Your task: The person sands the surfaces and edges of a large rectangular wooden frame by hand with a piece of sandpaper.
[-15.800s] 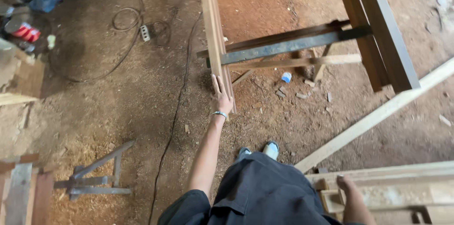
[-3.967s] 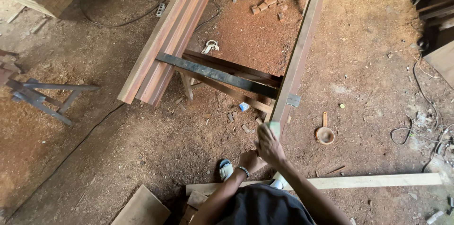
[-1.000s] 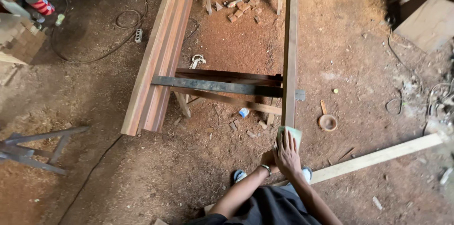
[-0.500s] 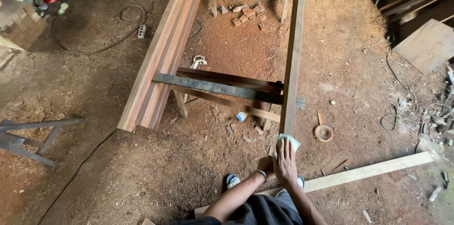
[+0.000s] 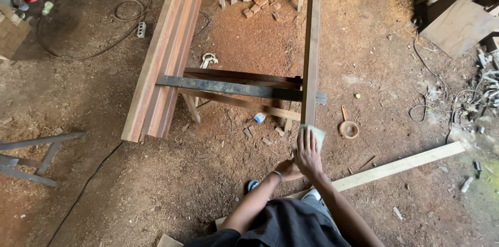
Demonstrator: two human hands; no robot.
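Observation:
A long narrow wooden plank [image 5: 312, 44] runs away from me, resting on a dark metal trestle bar [image 5: 228, 87]. My right hand [image 5: 309, 153] lies flat on the plank's near end, fingers spread, pressing a pale green sheet of sandpaper [image 5: 316, 132] onto the wood. My left hand [image 5: 285, 169] sits curled just below and left of the right hand at the plank's end. It is partly covered, so its grip is unclear. Both forearms reach up from the bottom of the view.
A stack of reddish planks [image 5: 166, 55] lies on the trestle's left side. A pale board [image 5: 400, 165] lies on the dirt floor by my feet. A small round tin [image 5: 349, 129], wood offcuts [image 5: 260, 3], cables [image 5: 125, 13] and a metal stand [image 5: 36, 153] surround me.
My right hand with the sandpaper has slid a little along the plank's near end. The left hand stays beside it, and the view has shifted slightly.

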